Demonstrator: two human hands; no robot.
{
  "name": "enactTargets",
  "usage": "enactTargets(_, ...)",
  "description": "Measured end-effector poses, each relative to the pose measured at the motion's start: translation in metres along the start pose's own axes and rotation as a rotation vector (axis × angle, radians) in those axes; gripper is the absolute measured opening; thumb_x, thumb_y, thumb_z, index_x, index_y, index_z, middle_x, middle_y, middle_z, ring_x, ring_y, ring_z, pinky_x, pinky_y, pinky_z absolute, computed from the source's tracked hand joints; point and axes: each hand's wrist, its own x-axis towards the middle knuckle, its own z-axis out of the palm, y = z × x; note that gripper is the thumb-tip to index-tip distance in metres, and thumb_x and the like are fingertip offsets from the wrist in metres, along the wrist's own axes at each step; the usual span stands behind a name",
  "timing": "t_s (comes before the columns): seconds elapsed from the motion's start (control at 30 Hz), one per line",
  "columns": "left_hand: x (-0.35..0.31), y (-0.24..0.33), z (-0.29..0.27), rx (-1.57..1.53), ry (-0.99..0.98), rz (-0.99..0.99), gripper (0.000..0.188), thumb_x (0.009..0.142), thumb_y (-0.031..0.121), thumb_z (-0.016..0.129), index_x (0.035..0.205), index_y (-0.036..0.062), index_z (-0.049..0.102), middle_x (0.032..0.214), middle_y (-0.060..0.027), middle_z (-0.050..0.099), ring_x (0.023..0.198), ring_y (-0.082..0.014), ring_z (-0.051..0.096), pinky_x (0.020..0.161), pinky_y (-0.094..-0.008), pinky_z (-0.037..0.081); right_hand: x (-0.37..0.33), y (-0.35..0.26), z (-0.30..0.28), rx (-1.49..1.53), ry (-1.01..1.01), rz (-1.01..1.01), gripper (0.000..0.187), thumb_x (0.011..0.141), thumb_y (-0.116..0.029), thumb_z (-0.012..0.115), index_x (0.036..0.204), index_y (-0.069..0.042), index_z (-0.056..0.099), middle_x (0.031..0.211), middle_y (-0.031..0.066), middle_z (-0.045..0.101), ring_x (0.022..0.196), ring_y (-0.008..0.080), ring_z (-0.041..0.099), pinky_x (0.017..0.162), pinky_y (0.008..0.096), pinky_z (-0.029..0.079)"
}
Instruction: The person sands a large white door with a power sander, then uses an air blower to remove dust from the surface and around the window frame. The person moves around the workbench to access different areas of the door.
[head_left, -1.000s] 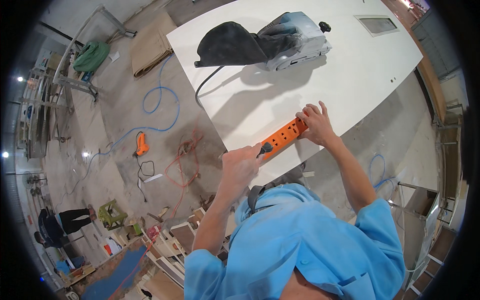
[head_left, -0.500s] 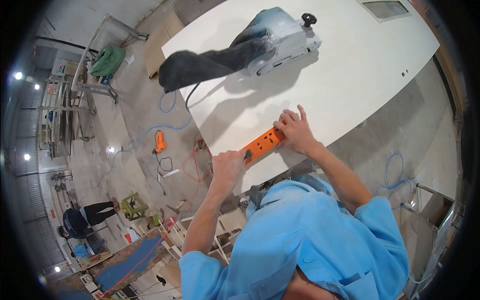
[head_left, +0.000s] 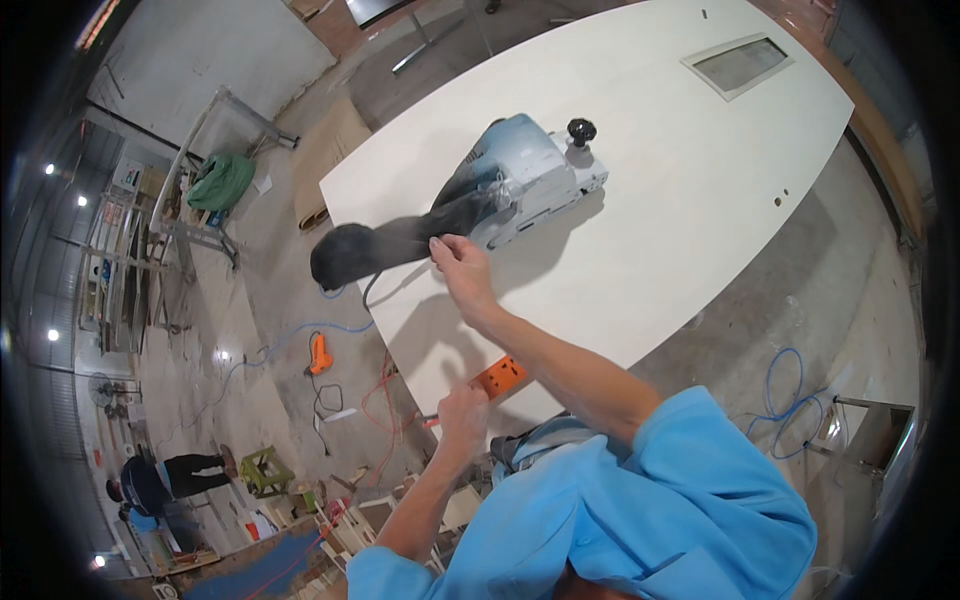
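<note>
My left hand (head_left: 463,420) is closed round the near-left end of an orange power strip (head_left: 502,376), low over the edge of a white panel (head_left: 640,270). Its sockets face up, and my right forearm covers the strip's other end. My right hand (head_left: 465,280) reaches across to a belt sander (head_left: 545,165) lying on the panel. The fingers are bent together at the lower edge of the sander's black dust bag (head_left: 385,250). Whatever they pinch there is hidden. A black cord (head_left: 369,292) hangs down from under the bag.
The panel has a framed opening (head_left: 740,65) and two small holes. On the floor to the left lie an orange hand tool (head_left: 319,355) and a blue hose (head_left: 300,330). Another blue coil (head_left: 785,400) lies at right. A person (head_left: 160,480) is far left, beside a green stool (head_left: 265,472).
My right hand has let go of the power strip and moved up-left to the sander's dust bag. My left hand still holds the strip. The view has shifted, showing more of the panel's far side.
</note>
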Motion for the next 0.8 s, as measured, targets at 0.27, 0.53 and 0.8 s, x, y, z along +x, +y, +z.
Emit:
enactTargets(0.27, 0.009, -0.018, 0.021, -0.008, 0.007, 0.088, 0.019, 0.080, 0.021, 0.075, 0.082, 0.0036, 0.067, 0.080, -0.0145, 0.072, 0.069, -0.0306, 0.070, 0.056, -0.0432, 0.052, 0.025, -0.007, 0.050, 0.478, -0.134, 0.262, 0.031, 0.100, -0.028, 0.065, 0.095, 0.001, 0.070, 0.086, 0.0125, 0.075, 0.074, 0.0163, 0.070, 0.068, 0.0304, 0.057)
enactTargets(0.53, 0.012, -0.010, 0.011, 0.082, -0.102, 0.083, 0.043, 0.077, 0.047, 0.082, 0.092, 0.0077, 0.075, 0.083, -0.0084, 0.074, 0.093, -0.0356, 0.067, 0.067, -0.0477, 0.051, 0.011, 0.002, 0.113, -0.097, -0.659, -0.122, 0.035, 0.099, -0.033, 0.058, 0.102, -0.001, 0.074, 0.107, 0.0154, 0.075, 0.103, 0.0235, 0.071, 0.090, 0.0361, 0.054)
enactTargets(0.8, 0.013, -0.030, 0.022, -0.452, -0.159, -0.018, 0.026, 0.084, 0.036, 0.075, 0.097, 0.0135, 0.077, 0.100, -0.0100, 0.075, 0.096, -0.0300, 0.071, 0.079, -0.0460, 0.053, 0.047, 0.071, 0.105, -1.023, -0.048, -0.192, 0.043, 0.096, -0.041, 0.056, 0.127, -0.014, 0.070, 0.129, 0.0141, 0.071, 0.123, 0.0362, 0.065, 0.103, 0.0494, 0.050)
